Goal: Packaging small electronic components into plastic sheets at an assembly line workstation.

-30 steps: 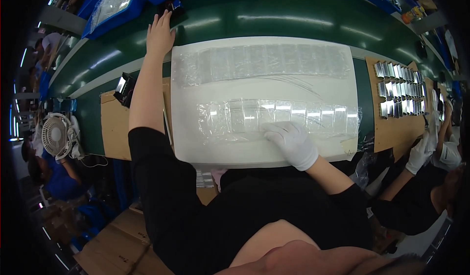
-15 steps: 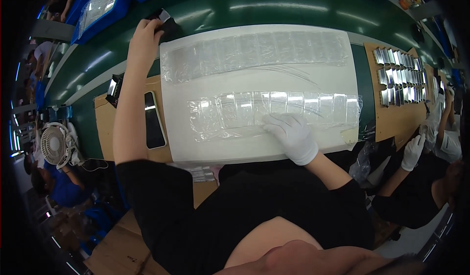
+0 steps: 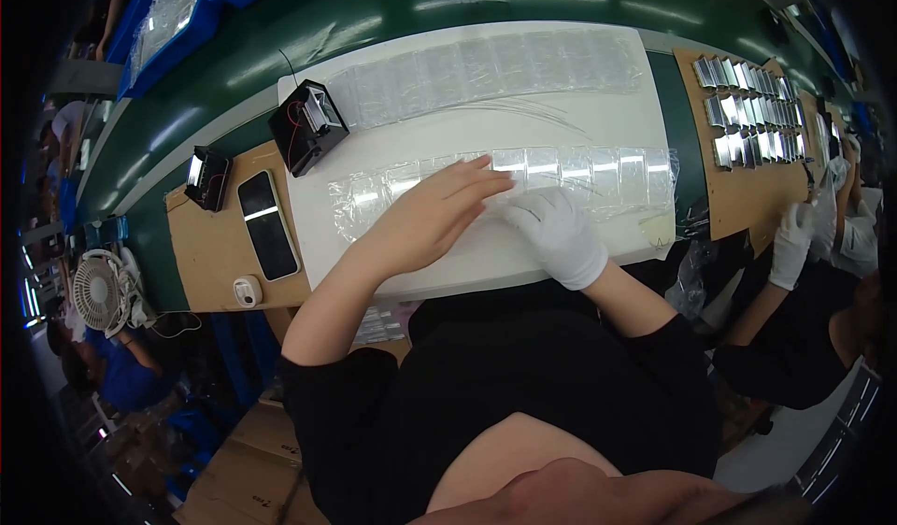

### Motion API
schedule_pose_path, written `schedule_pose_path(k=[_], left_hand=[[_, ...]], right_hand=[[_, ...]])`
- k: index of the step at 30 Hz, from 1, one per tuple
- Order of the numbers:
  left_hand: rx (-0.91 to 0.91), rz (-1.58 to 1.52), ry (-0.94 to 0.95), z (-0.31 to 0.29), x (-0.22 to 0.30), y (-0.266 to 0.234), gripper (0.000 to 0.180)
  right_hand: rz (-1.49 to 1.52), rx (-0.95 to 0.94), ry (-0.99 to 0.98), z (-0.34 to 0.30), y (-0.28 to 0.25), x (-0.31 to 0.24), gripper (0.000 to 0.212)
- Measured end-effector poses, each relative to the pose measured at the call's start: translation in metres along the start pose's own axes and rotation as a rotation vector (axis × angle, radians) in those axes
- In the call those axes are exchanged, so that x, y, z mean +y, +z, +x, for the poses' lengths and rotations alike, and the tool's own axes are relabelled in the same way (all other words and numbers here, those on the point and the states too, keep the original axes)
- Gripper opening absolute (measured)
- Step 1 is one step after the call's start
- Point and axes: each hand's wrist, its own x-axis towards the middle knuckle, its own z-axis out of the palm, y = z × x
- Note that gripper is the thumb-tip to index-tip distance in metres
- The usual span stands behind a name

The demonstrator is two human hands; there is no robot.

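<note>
My left hand (image 3: 439,209), bare, reaches over the near clear plastic strip (image 3: 607,172), its fingers stretched toward the right and nothing visible in them. In a white glove, my right hand (image 3: 562,240) rests on the strip's near edge with its fingers pointing left; the fingertips of both hands almost meet. The strip is divided into a row of pockets and lies on a white board (image 3: 411,287). Farther back lies a second clear strip (image 3: 505,65), with thin wires (image 3: 523,109) between the two. A black box (image 3: 308,128) with red wires and a shiny inside stands at the board's far left corner.
Left of the board, a brown board (image 3: 201,254) carries a phone (image 3: 268,226), a small white case (image 3: 248,290) and another black box (image 3: 207,177). Rows of shiny metal pieces (image 3: 752,109) stand at right, near a co-worker's gloved hand (image 3: 792,249). A blue bin (image 3: 168,30) sits far left.
My left hand has let go of the black box, now at the board's far left corner, and has come back over the near strip. My right hand stays at the strip.
</note>
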Motion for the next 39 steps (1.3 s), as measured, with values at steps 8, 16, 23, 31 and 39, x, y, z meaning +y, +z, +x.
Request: schedule_pose_path(k=[8,16,23,31,39], left_hand=[[-0.052,0.202,-0.012,0.010,-0.017,0.021,0.034],[-0.073,0.304,0.006,0.028,-0.008,0.039,0.038],[-0.060,0.408,0.109,0.036,-0.005,0.046,0.045],[-0.119,0.393,0.109,0.059,0.009,0.051,0.055],[-0.127,0.344,0.203,0.071,0.015,0.089,0.072]], right_hand=[[0.222,-0.114,-0.019,-0.025,-0.013,0.012,0.035],[0.031,-0.004,0.023,-0.020,-0.033,0.035,0.032],[0.165,-0.100,0.082,-0.047,-0.024,0.039,0.030],[0.054,-0.040,0.126,-0.060,-0.064,0.066,0.029],[-0.079,-0.014,0.096,-0.076,-0.061,0.085,0.032]])
